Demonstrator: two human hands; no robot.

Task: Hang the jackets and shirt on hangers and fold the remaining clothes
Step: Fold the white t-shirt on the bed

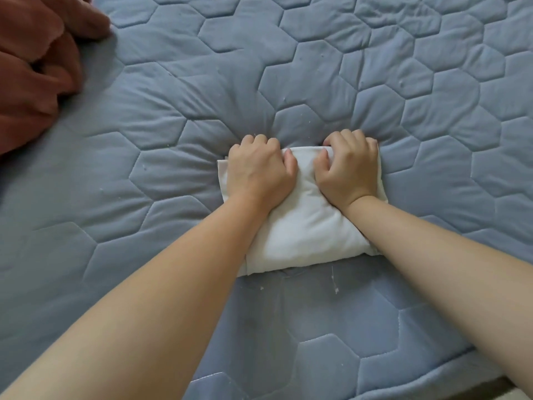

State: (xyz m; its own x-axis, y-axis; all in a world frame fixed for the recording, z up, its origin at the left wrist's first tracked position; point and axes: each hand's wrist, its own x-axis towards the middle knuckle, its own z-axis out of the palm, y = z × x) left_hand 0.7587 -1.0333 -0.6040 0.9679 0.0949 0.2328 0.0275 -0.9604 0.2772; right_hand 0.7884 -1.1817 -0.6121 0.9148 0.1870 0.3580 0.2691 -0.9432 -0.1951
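Small white folded cloth bundle point(302, 226) lies mid-bed on blue hexagon-quilted bed cover point(403, 82). My left grip point(259, 171) and right grip point(347, 171) are both curled tight over its far edge. Rust-brown crumpled fabric point(34, 67) lies well apart, far left.

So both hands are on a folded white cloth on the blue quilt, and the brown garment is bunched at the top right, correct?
Not quite. The head view shows the brown garment bunched at the top left, not the top right. The rest holds: the left hand and the right hand are both on the folded white cloth, which lies on the blue quilt.
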